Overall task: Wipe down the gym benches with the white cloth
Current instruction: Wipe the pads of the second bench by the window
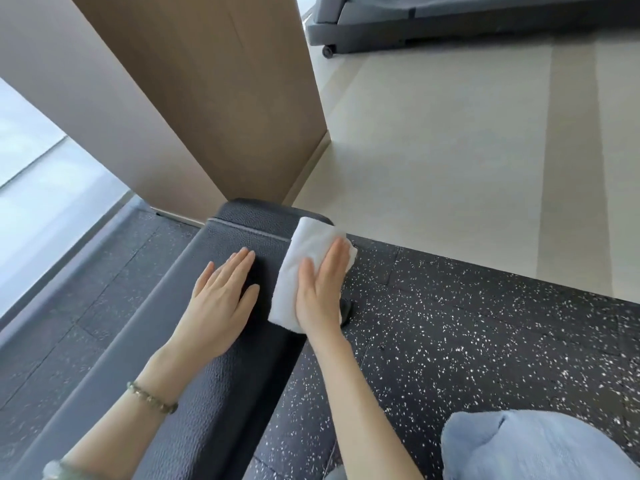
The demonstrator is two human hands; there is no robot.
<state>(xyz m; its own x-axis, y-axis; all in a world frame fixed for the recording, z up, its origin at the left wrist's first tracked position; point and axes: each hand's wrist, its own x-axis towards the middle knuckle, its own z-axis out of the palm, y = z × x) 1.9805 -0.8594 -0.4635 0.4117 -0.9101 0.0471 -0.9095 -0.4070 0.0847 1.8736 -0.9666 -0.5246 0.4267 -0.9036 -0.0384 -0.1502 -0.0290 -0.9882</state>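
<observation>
Right grip [320, 289], flat and open, presses the cloth [304, 247] on the bench [225, 393]'s far end; left grip [221, 303] rests flat. Push evenly.

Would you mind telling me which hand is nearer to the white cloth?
Right. The right hand lies flat on the white cloth, pressing it onto the right edge of the bench; the left hand rests flat on the bench just left of the cloth, not touching it.

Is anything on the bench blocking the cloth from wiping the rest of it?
Only the person's own left hand, lying flat on the bench pad just left of the white cloth. The right hand presses flat on the cloth with nothing between. Nothing else visible lies on the pad.
</observation>
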